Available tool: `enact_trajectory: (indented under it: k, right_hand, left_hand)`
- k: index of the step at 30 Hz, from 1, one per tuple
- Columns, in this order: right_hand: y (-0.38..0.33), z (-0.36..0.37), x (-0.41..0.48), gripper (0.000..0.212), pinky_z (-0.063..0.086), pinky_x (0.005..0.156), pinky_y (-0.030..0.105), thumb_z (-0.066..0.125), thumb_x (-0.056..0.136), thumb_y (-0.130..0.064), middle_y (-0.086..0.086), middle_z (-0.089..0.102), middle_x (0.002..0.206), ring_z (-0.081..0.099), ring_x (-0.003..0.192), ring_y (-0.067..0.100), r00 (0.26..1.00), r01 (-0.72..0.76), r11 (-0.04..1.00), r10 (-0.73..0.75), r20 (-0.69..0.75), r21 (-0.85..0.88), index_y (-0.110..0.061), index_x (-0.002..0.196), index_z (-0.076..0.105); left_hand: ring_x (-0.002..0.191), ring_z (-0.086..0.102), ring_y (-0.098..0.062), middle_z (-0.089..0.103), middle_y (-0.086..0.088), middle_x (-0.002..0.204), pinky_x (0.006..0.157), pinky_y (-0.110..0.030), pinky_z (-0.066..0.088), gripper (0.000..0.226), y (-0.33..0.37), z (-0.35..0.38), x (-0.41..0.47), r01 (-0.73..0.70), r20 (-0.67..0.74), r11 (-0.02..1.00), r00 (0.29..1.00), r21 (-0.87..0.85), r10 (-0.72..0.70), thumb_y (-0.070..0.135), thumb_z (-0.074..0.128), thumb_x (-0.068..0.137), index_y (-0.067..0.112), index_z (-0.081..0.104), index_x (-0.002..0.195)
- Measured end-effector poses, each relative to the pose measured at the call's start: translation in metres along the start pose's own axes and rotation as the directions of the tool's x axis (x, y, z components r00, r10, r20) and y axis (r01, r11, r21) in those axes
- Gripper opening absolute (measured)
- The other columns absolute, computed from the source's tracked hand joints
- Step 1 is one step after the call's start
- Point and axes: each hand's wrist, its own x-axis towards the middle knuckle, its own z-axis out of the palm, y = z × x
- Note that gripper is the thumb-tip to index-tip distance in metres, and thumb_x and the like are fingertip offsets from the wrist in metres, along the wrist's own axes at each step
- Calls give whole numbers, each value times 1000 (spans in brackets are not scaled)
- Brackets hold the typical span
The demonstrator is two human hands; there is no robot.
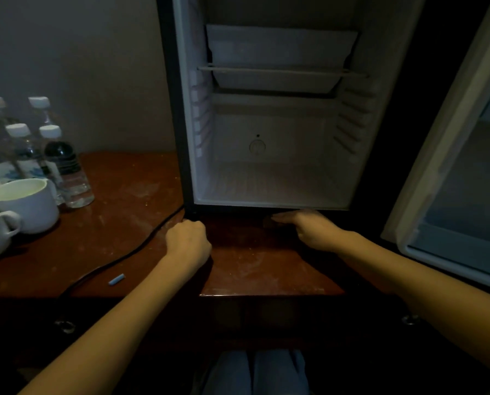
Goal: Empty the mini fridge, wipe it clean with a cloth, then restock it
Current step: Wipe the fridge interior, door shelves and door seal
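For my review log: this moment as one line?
fridge: open, empty | bottles: on table | left hand: curled at its corner | right hand: flat at its base

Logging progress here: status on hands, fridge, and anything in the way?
Left hand curled at bottom-left corner of fridge, grip unclear; right hand flat at its base. Fridge open, empty. Bottles, cups parked left; cable by left hand.

The open mini fridge (266, 181) has a black outer frame and a pale white-grey, ribbed interior. The glossy red-brown wooden desk (118, 195) shows pale dusty smears. At its left edge stand white ceramic cups (27, 206) and clear plastic bottles (64, 166) with white caps and blue-and-white labels. A black cable (129, 252) crosses the top, and a small light-blue stick (116, 279) lies near the front edge.
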Motion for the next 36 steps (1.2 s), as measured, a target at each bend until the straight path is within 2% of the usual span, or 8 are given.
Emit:
enact_trajectory:
  k: [4, 10, 13, 19, 25, 29, 32, 36]
  right_hand:
    - [-16, 8, 11, 62, 39, 107, 35, 45, 84, 10, 1, 48, 146, 44, 134, 23, 999, 53, 993, -52, 12, -106, -18, 137, 54]
    - [-14, -13, -21, 69, 40, 103, 28, 44, 74, 11, -10, 53, 141, 47, 131, 11, 988, 129, 988, -121, 98, -80, -25, 131, 60]
    - [8, -26, -51, 62, 52, 95, 37, 56, 74, 16, -2, 62, 132, 58, 120, 20, 968, 114, 989, -131, -216, -91, -18, 125, 65]
    - [36, -10, -67, 70, 61, 65, 39, 72, 62, 16, 7, 65, 125, 67, 104, 30, 922, 91, 965, -175, -346, -246, -12, 125, 64]
    - [57, -2, -90, 41, 57, 74, 30, 46, 88, -6, 10, 64, 127, 65, 110, 26, 849, 83, 927, -258, -461, -366, -7, 125, 65]
    - [26, 7, -74, 55, 46, 100, 27, 49, 80, 16, 9, 59, 132, 57, 119, 22, 715, -146, 980, 197, -671, 132, -5, 130, 59]
    - [-8, 30, -36, 46, 39, 110, 33, 46, 86, 2, 11, 61, 127, 55, 121, 22, 534, -170, 571, 738, -413, 803, -8, 127, 62]
    - [-71, 30, 5, 36, 49, 101, 35, 50, 91, -12, 11, 60, 124, 59, 115, 21, 433, 33, 37, 900, -48, 999, -12, 125, 62]
  left_hand:
    - [97, 62, -28, 64, -12, 107, 69, -32, 44, 14, 9, -1, 2, 6, 34, 1000, 999, -11, -6, 19, 48, 95, 10, 58, 91]
    - [129, 45, -31, 45, -12, 144, 100, -38, 42, 54, 40, 2, -4, -141, 8, 969, 989, -204, 146, 20, 48, 95, 8, 34, 145]
    - [142, 31, -25, 32, -7, 155, 113, -32, 28, 60, 68, -3, -5, -291, -72, 914, 957, -284, 282, 19, 46, 97, 12, 24, 152]
    - [126, 48, -30, 46, -10, 143, 96, -38, 45, 56, 127, 3, 0, -373, -88, 859, 927, -350, 366, 21, 48, 94, 11, 32, 147]
    - [134, 43, -23, 36, -4, 153, 99, -32, 44, 59, 121, 9, 5, -439, -231, 813, 898, -383, 376, 19, 48, 95, 16, 29, 151]
    - [124, 53, -17, 49, 0, 144, 93, -25, 44, 52, 89, 8, 20, -349, -252, 789, 934, -506, 252, 14, 50, 95, 18, 41, 147]
    - [106, 57, -4, 63, 5, 121, 79, -14, 41, 42, 92, 0, 19, -195, -161, 442, 981, -876, 112, 16, 53, 97, 14, 51, 139]
    - [99, 64, -9, 65, -5, 120, 83, -18, 49, 29, 122, -14, 10, 83, 52, -117, 967, -990, 248, 15, 57, 95, 17, 59, 124]
